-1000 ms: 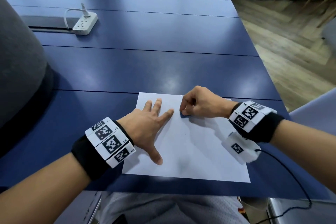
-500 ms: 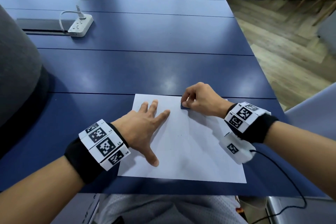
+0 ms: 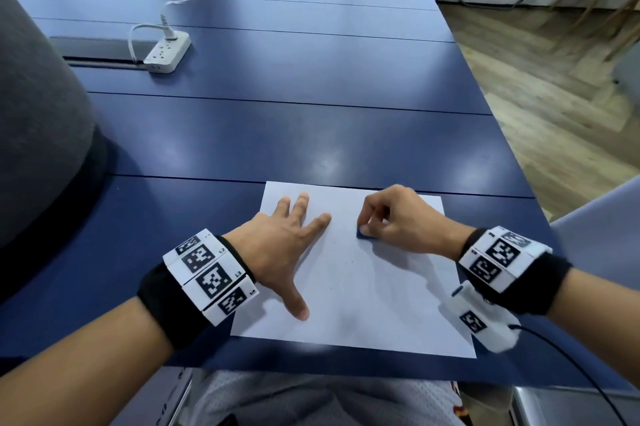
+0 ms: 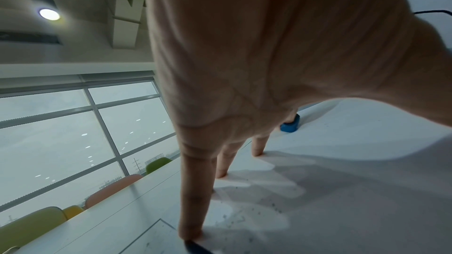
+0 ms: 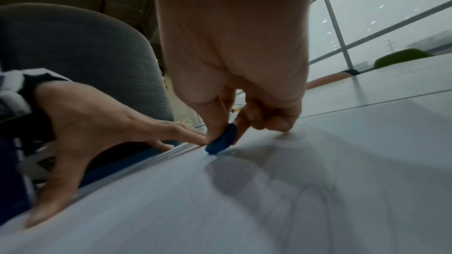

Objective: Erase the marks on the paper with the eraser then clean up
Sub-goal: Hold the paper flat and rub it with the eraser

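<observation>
The left hand (image 3: 277, 245) lies flat, fingers spread, pinning the thin, floppy white paper sheet (image 3: 363, 304); the right hand (image 3: 398, 218) pinches the small, firm blue eraser (image 3: 364, 234) by its sides.

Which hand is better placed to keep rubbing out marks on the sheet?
Right. The right hand already pinches the blue eraser against the paper, while the left hand lies flat, pinning the sheet.

The paper (image 3: 363, 287) lies on the table (image 3: 277, 135). The power strip (image 3: 168, 51) sits far behind the paper, to its left.
</observation>
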`<move>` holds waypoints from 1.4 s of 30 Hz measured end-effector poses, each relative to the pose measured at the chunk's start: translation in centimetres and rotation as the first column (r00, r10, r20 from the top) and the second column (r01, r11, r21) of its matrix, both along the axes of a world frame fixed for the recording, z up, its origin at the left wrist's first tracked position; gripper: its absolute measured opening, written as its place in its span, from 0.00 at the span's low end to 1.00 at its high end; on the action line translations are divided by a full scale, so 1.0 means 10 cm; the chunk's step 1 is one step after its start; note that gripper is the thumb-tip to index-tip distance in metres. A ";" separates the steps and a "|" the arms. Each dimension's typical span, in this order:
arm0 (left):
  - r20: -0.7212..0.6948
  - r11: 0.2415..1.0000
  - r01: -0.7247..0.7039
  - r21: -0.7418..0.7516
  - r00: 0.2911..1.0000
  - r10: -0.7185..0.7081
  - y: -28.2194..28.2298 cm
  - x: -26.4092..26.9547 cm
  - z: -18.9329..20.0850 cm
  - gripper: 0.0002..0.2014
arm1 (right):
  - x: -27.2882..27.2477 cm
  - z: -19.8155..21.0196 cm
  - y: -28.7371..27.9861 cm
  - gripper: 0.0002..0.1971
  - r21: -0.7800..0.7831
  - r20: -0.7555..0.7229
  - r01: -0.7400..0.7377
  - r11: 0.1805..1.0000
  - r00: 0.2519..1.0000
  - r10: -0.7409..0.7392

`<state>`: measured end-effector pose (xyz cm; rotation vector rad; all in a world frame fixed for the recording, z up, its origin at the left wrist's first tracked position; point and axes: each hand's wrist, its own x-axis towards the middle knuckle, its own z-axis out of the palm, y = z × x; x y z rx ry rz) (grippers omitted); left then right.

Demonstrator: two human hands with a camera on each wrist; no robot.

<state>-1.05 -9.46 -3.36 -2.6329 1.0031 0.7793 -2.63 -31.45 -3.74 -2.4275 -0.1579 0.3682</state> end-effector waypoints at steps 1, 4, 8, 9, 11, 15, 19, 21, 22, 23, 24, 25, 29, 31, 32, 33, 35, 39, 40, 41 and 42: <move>-0.001 1.000 -0.001 -0.003 1.000 0.001 0.00 0.00 0.00 0.73 | -0.01 0.02 0.00 0.03 -0.017 -0.007 -0.019 1.000 1.000 0.018; -0.003 1.000 0.002 -0.008 1.000 -0.002 0.01 0.00 -0.01 0.73 | 0.17 0.02 -0.06 0.03 -0.001 0.051 0.088 0.996 0.995 -0.088; 0.004 1.000 -0.003 -0.019 1.000 0.004 0.02 0.00 -0.02 0.73 | 0.09 -0.02 -0.05 0.04 0.039 0.031 0.095 0.995 0.995 -0.096; 0.004 1.000 -0.003 -0.021 1.000 0.003 0.02 0.00 -0.03 0.73 | -0.01 -0.01 -0.03 0.04 0.035 -0.010 0.036 0.999 0.999 -0.036; 0.001 1.000 -0.004 -0.022 1.000 0.004 0.02 0.00 -0.04 0.73 | -0.11 0.01 0.00 0.03 0.007 -0.084 -0.066 0.998 0.994 0.066; 0.001 1.000 -0.002 -0.019 1.000 0.002 0.02 0.01 -0.04 0.73 | 0.07 0.00 -0.05 0.03 0.003 0.029 0.095 0.995 0.995 -0.095; 0.008 1.000 -0.007 -0.009 1.000 0.007 0.02 0.00 -0.04 0.74 | -0.17 -0.03 0.01 0.05 0.028 -0.041 -0.025 0.999 0.999 0.027; 0.002 1.000 -0.012 -0.006 1.000 0.012 0.01 0.00 -0.04 0.74 | -0.26 0.00 0.04 0.05 -0.007 -0.119 -0.147 0.989 0.982 0.145; -0.004 1.000 -0.014 -0.004 1.000 0.014 0.01 0.01 -0.03 0.74 | -0.20 0.01 0.04 0.05 -0.030 -0.103 -0.146 0.989 0.984 0.142; -0.011 1.000 -0.015 -0.005 1.000 0.015 0.00 0.01 -0.03 0.74 | -0.13 0.00 0.01 0.05 -0.046 -0.054 -0.090 0.995 0.995 0.088; -0.014 1.000 -0.019 -0.005 1.000 0.019 0.00 0.01 -0.02 0.74 | -0.05 0.00 -0.01 0.05 -0.045 -0.004 -0.005 0.999 1.000 0.005; -0.016 1.000 -0.021 -0.005 1.000 0.021 0.00 0.01 -0.02 0.73 | -0.02 0.00 -0.02 0.04 -0.021 0.029 0.078 0.997 0.997 -0.077; -0.002 1.000 -0.016 0.002 1.000 0.016 0.00 0.00 -0.02 0.73 | -0.29 -0.03 0.04 0.05 0.041 -0.048 -0.043 0.998 0.998 0.045; -0.001 1.000 -0.010 0.008 1.000 0.010 -0.01 0.00 -0.03 0.73 | -0.37 0.00 0.07 0.06 0.018 -0.127 -0.162 0.987 0.978 0.163; -0.002 1.000 -0.005 0.013 1.000 0.005 -0.02 0.01 -0.02 0.73 | -0.31 0.01 0.06 0.06 -0.008 -0.119 -0.155 0.988 0.981 0.153; -0.003 1.000 -0.001 0.018 1.000 0.001 -0.03 0.01 -0.02 0.73 | -0.23 0.01 0.05 0.05 -0.024 -0.078 -0.104 0.994 0.992 0.101; -0.003 1.000 -0.001 0.027 1.000 0.001 -0.03 0.01 -0.01 0.73 | -0.10 0.01 0.03 0.04 -0.019 0.002 0.033 0.999 0.999 -0.033; -0.002 0.999 -0.009 0.039 1.000 0.009 -0.04 -0.01 0.01 0.72 | -0.26 -0.02 0.02 0.03 0.028 -0.019 0.007 1.000 1.000 -0.006; 0.000 0.999 -0.008 0.043 1.000 0.008 -0.04 -0.01 0.01 0.72 | -0.33 -0.01 0.03 0.03 0.024 -0.056 -0.053 0.998 0.997 0.055; -0.001 0.999 -0.009 0.048 1.000 0.009 -0.05 -0.01 0.01 0.72 | -0.35 0.01 0.03 0.03 0.010 -0.086 -0.107 0.994 0.990 0.108; -0.003 0.999 -0.010 0.052 1.000 0.010 -0.05 -0.01 0.02 0.72 | -0.33 0.03 0.03 0.03 -0.018 -0.092 -0.135 0.991 0.987 0.133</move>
